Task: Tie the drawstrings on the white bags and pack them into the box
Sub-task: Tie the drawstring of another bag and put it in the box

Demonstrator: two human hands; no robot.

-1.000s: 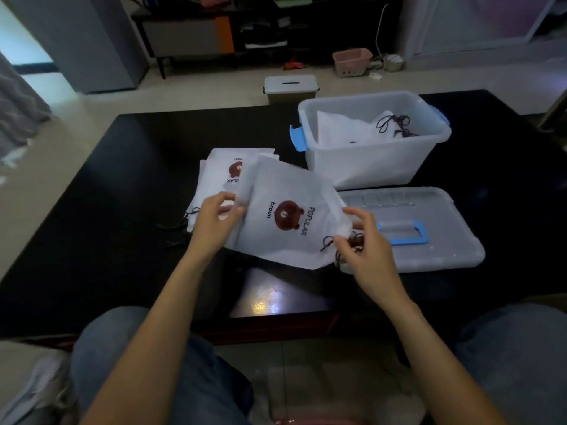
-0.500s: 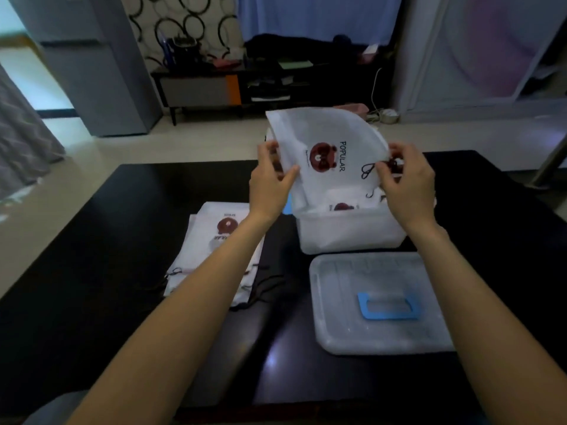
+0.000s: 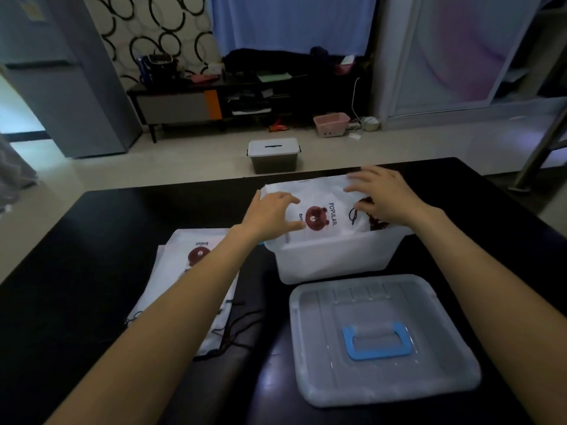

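Two hands, our left hand (image 3: 270, 214) and right hand (image 3: 385, 199), press flat-fingered, gripping nothing, on the white bear-printed bag (image 3: 322, 207) atop the box (image 3: 334, 259).

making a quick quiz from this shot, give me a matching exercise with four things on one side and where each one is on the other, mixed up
Things:
1. box lid
2. bag under both hands
3. stack of white bags
4. small grey bin

Places:
A. on the floor beyond the table
B. on the table left of the box
C. on the table in front of the box
D. in the box

Pairs: 1-C, 2-D, 3-B, 4-A
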